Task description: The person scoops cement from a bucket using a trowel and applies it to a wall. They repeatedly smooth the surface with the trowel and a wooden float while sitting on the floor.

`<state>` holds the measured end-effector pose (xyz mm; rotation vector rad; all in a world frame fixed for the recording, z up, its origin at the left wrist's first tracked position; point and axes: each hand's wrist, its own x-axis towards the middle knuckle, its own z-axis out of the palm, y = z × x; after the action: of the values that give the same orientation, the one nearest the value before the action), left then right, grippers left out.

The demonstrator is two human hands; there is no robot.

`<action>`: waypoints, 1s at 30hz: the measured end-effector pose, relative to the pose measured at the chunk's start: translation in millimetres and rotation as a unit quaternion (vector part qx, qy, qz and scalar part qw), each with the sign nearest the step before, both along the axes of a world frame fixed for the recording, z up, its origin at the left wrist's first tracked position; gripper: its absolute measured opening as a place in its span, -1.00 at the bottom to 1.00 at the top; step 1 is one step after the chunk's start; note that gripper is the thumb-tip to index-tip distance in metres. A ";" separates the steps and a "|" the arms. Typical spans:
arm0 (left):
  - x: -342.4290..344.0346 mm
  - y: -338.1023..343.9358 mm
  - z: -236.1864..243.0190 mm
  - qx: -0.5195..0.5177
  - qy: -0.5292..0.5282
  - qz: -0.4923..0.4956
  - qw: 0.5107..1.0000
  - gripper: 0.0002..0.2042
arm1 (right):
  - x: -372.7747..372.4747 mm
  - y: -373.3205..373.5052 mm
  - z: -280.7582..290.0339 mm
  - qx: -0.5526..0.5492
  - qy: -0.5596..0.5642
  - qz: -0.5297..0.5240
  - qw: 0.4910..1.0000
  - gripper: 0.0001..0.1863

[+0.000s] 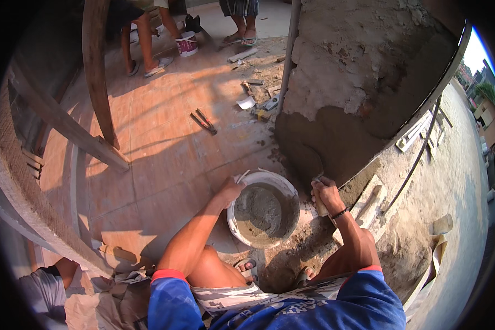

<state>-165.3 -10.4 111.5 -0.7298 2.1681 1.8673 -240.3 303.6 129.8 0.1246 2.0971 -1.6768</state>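
A blue shirt (291,316) lies nearest; ahead, beside the plastered wall (335,71), stands a bucket (289,210) of mortar (260,208), its rim held in the left hand's (229,191) curled fingers. The right hand (326,193) wraps its fingers round a trowel (320,207) near the wall's foot. Tiled floor (159,132) spreads left to wooden posts (98,71); the wall hems the right hand closely.

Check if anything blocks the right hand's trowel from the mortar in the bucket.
Only the white bucket's right rim stands between the right hand, gripping the trowel's wooden handle, and the grey mortar inside. Nothing else visible blocks that path; the left hand is at the rim's upper left.
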 end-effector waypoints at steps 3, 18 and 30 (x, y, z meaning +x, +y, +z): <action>7.4 -3.9 -1.1 0.022 -0.013 0.007 1.000 -0.65 | 31.5 29.4 37.2 -0.030 0.017 0.014 0.999 -0.83; 5.1 -4.8 -13.6 -0.019 -0.002 -0.075 0.997 -0.56 | -83.4 -79.1 -50.8 0.003 0.012 0.046 0.999 -0.83; 7.9 -15.6 -28.3 0.002 0.019 -0.078 0.997 -0.54 | 5.0 -45.5 22.5 -0.086 0.085 0.014 0.993 -0.84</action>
<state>-157.4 -26.0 83.2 -0.5102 2.1746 1.8202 -235.3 258.1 152.2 -0.1038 2.0504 -1.9003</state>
